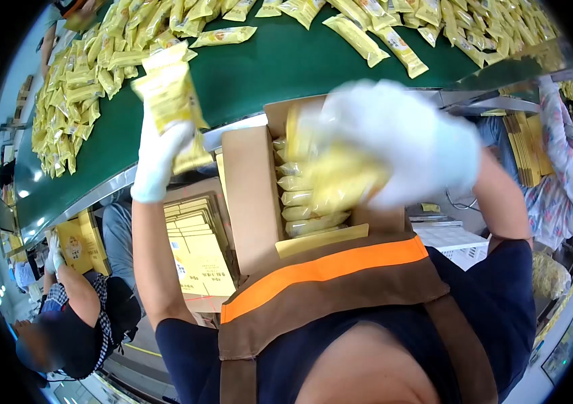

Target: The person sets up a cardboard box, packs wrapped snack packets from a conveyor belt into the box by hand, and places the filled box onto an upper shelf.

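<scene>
My left hand [156, 156], in a white glove, is closed round a few yellow wrapped snack packets [169, 94] and holds them up at the near edge of the green belt. My right hand [404, 145], also gloved and smeared by motion, grips more yellow packets [344, 175] over an open cardboard box [251, 192]. Inside that box, a row of packets [298, 198] lies stacked, partly hidden by my right hand and its load.
Heaps of yellow packets [71, 101] cover much of the green belt [259, 74]. Flat yellow cartons [199, 252] lie left of the box. A co-worker [78, 316] is at lower left, and a white plastic crate [458, 242] is at right.
</scene>
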The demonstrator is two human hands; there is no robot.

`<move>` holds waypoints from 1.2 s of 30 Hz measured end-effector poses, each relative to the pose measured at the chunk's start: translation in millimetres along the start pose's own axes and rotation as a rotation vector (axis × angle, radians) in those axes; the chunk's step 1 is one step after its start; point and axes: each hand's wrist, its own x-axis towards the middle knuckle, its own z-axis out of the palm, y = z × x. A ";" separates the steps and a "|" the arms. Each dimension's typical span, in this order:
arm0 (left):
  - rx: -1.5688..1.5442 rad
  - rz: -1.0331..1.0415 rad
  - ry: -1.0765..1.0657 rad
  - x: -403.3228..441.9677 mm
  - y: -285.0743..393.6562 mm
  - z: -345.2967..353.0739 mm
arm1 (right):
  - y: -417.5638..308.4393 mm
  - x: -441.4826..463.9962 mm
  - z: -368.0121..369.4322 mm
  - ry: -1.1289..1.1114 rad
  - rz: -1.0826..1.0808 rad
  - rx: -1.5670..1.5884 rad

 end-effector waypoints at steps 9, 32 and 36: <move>0.714 0.249 -0.843 -16.9 44.3 106.0 | -39.2 10.9 125.3 -0.639 0.266 0.296; 1.198 0.967 -0.504 -38.7 16.0 179.7 | 235.6 -16.6 36.1 0.338 0.862 -0.079; 1.052 1.047 -0.120 11.0 69.7 151.7 | 231.0 42.9 93.1 0.253 0.690 -0.148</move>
